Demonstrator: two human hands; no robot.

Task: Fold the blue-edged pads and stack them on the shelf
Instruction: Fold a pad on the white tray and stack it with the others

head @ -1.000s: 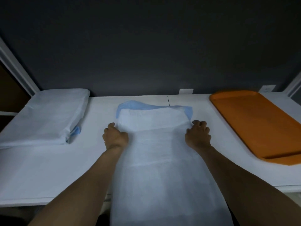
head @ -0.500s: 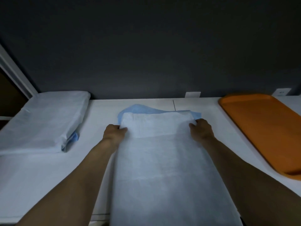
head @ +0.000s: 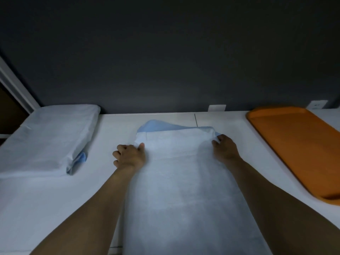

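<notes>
**Head view.** A blue-edged pad (head: 180, 190) lies lengthwise at the middle of the white shelf (head: 46, 208), white face up. Its near end passes over the shelf's front edge and out of view. The left hand (head: 129, 156) grips the pad's left border, thumb on top and fingers curled beside it. The right hand (head: 225, 150) pinches the far right corner, fingers clamped on the material. Beyond the hands the blue backing (head: 156, 126) rises in an uneven hump (higher at the left than at the right). A stack of folded pads (head: 49, 140) rests at the far left, well apart, with a blue corner poking from its near side. An orange tray (head: 294, 144) lies at the right, also apart.

**Probable hazards.**
- The hump suggests the far edge is not square, so a crease pressed now would likely set crooked.
- The two hands grip at unlike depths, and an uneven pull could skew the sheet.
- The overhanging near end may drag the thin pad toward the person if either grip loosens.
- A lopsided fold, once placed, could make the stack lean.
</notes>
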